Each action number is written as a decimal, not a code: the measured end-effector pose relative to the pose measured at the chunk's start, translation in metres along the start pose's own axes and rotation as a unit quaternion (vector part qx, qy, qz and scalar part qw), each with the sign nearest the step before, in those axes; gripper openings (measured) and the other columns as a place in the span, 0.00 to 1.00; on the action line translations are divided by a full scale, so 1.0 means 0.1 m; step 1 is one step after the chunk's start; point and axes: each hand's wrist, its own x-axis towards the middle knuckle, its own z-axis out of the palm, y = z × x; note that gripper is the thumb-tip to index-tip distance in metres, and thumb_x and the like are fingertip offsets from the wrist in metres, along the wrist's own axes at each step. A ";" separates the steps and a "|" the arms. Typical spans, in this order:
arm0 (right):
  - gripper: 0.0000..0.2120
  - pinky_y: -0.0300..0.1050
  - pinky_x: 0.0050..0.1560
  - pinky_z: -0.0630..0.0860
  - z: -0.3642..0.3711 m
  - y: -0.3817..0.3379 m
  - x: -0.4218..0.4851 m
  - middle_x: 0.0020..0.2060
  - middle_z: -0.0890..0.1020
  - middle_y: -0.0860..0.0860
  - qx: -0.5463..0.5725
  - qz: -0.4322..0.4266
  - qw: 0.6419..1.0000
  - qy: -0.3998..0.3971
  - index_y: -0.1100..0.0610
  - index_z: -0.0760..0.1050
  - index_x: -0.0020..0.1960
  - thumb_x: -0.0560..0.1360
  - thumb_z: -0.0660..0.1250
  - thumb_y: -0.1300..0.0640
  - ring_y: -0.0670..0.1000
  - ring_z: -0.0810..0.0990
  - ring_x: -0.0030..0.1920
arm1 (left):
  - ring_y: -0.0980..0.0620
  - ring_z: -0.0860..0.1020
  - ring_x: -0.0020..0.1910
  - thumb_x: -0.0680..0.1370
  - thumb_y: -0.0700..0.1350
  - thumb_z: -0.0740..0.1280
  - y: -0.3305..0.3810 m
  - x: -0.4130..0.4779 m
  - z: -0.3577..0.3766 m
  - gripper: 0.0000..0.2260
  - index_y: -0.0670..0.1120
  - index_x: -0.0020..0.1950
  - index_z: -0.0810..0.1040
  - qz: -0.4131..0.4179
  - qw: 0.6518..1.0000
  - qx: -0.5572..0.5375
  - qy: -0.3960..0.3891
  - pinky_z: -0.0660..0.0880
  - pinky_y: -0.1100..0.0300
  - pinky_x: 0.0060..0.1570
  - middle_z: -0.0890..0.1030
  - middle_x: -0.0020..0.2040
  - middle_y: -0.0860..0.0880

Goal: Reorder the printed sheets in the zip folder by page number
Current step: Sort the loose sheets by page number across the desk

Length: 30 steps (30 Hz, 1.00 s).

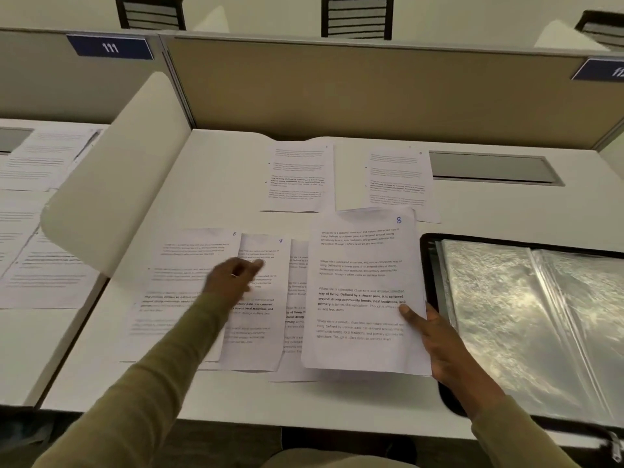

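On the white desk (219,170), printed sheets are laid out in portrait, long axes running away from the person and tops at the far side. Blue handwritten numbers are seen in the top right corners: "6" on sheet 6 (182,285), "7" on sheet 7 (260,332), which overlaps its right edge, and "8" on sheet 8 (358,298). On sheet 8 the bold print can be read: "way of living. Defined by a slower pace, it is centered around strong community bonds, local traditions". "111" is shown on a blue plate (110,47) on the partition.

Sheet 8 is gripped at its lower right edge by the right hand (442,346), thumb on top and fingers beneath, just beside the black rim of the open zip folder (430,265). The left hand (236,275) is stretched over sheets 6 and 7, fingertips at sheet 7's upper part; whether it is pinched cannot be told, since the fingers are blurred.
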 end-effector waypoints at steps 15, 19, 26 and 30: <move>0.18 0.59 0.55 0.82 -0.44 -0.10 -0.11 0.54 0.86 0.53 -0.014 -0.007 1.000 0.017 0.49 0.76 0.64 0.75 0.71 0.52 0.57 0.86 0.53 | 0.54 0.75 0.26 0.78 0.48 0.70 0.29 -0.35 1.21 0.10 0.45 0.39 0.76 -0.027 0.997 0.018 -0.066 0.72 0.66 0.26 0.78 0.33 0.49; 0.18 0.64 0.58 0.79 -0.58 -0.10 -0.08 0.55 0.86 0.54 -0.021 -0.003 0.999 0.025 0.48 0.76 0.65 0.76 0.71 0.51 0.59 0.85 0.54 | 0.51 0.76 0.34 0.79 0.47 0.68 0.26 -0.32 1.21 0.09 0.46 0.40 0.80 -0.037 0.998 0.017 -0.048 0.76 0.59 0.38 0.82 0.38 0.48; 0.16 0.59 0.53 0.82 -0.79 -0.13 -0.04 0.56 0.86 0.55 -0.012 0.000 1.000 0.026 0.51 0.76 0.65 0.77 0.69 0.54 0.60 0.85 0.54 | 0.46 0.78 0.45 0.78 0.46 0.69 0.14 -0.22 1.00 0.06 0.44 0.48 0.78 -0.074 0.993 0.095 0.020 0.77 0.55 0.51 0.80 0.47 0.45; 0.14 0.52 0.42 0.85 -0.94 -0.18 -0.07 0.53 0.87 0.54 -0.008 -0.007 0.999 0.045 0.50 0.77 0.63 0.79 0.68 0.56 0.58 0.86 0.50 | 0.46 0.78 0.45 0.78 0.45 0.69 0.06 -0.20 0.89 0.06 0.44 0.52 0.78 -0.095 0.985 0.137 0.043 0.80 0.53 0.49 0.79 0.49 0.45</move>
